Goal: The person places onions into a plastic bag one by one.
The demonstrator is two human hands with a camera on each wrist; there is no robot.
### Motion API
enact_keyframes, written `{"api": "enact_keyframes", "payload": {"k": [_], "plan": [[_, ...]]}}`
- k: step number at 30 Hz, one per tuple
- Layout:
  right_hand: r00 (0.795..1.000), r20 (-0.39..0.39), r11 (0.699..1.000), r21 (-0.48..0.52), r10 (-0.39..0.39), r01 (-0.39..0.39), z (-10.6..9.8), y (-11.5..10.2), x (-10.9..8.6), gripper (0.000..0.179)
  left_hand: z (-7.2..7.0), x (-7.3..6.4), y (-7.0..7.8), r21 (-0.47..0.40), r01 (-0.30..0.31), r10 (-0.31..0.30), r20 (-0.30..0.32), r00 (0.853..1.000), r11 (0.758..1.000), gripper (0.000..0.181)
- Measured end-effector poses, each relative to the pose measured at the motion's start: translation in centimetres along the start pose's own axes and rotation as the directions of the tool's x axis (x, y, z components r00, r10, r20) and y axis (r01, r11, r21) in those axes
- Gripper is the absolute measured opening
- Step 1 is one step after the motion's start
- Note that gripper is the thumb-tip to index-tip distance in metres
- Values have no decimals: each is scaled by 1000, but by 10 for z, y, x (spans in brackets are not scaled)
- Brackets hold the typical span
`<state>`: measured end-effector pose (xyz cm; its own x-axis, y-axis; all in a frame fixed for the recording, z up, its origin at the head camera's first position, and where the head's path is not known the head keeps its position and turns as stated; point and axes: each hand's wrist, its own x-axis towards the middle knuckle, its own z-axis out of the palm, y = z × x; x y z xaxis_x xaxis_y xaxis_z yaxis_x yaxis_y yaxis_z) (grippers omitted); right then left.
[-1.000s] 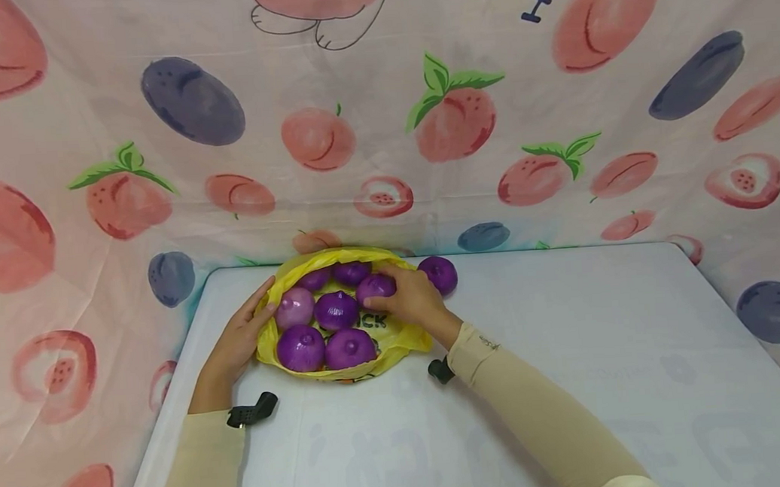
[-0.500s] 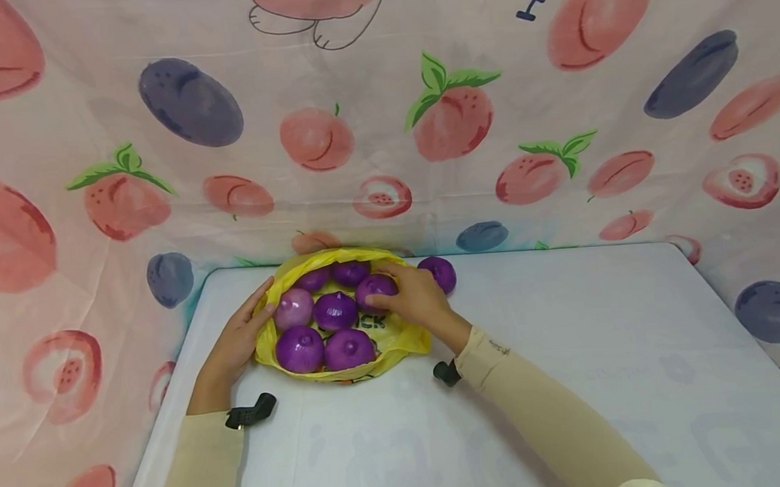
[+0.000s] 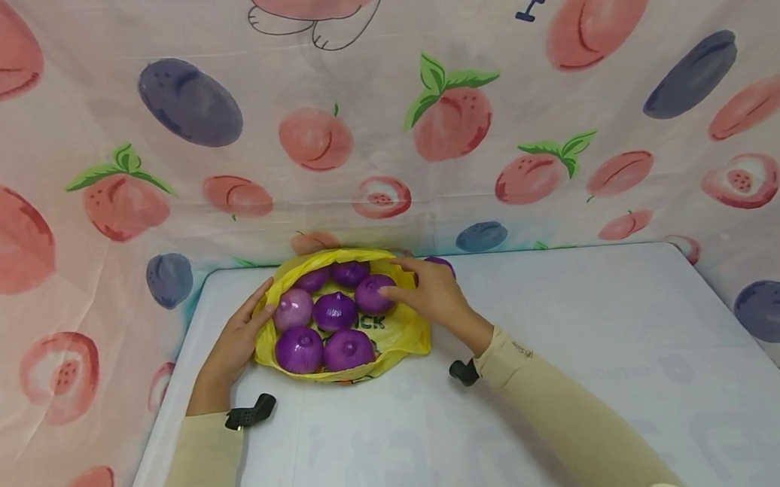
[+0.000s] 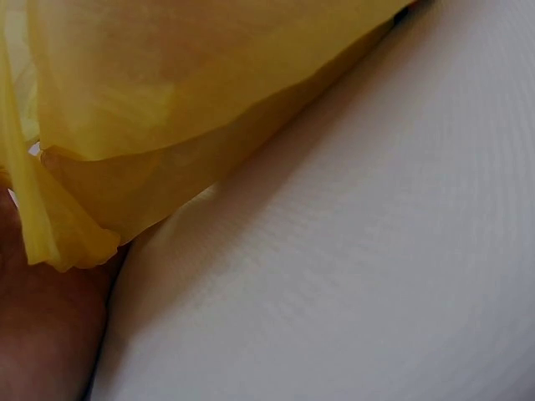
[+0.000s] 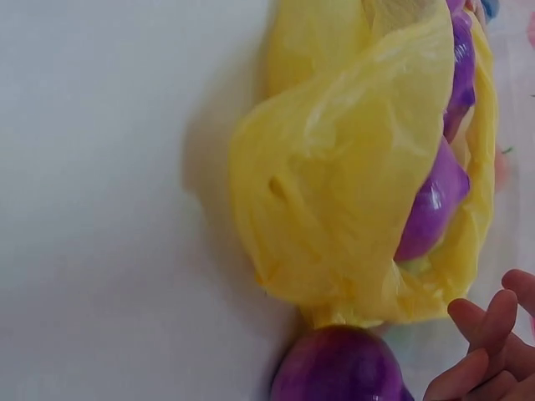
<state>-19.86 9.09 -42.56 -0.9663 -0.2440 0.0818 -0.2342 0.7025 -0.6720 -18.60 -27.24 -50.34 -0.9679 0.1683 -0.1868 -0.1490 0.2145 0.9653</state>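
Note:
A yellow plastic bag (image 3: 396, 333) lies with its mouth spread, holding several glossy purple onions (image 3: 348, 350). My left hand (image 3: 234, 341) holds the bag's left rim, thumb over the edge and fingers along the outside; the left wrist view shows mostly bag folds (image 4: 125, 125). At the bag's right side is my right hand (image 3: 439, 294), fingers spread and holding nothing, thumb tip overlapping the rightmost onion (image 3: 371, 293) in the head view. Another onion (image 5: 338, 368) sits outside the bag, beside its right end and mostly hidden behind the right hand in the head view.
The white table (image 3: 573, 336) stretches to the right and front. Behind it hangs a pink cloth (image 3: 381, 123) printed with peaches. Black wrist devices (image 3: 251, 412) are worn on both wrists.
My right hand has let go of the rightmost onion in the bag and moved right, now covering much of the onion outside. The left hand has stayed at the rim.

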Motion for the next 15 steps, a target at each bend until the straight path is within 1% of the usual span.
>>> {"api": "enact_keyframes", "payload": {"k": [6,11,15], "plan": [[1000,-25,1000,-19,-19,18,-9,10,0,68,0,0,0,-3,-2,2,0,1000,1000,60],[999,-39,1000,-24,-8,7,-18,18,0,68,0,0,0,5,-2,2,1,1000,1000,60],[998,-54,999,-44,16,-18,-24,27,1,67,0,0,1,-2,-4,4,6,1000,1000,60]]}}
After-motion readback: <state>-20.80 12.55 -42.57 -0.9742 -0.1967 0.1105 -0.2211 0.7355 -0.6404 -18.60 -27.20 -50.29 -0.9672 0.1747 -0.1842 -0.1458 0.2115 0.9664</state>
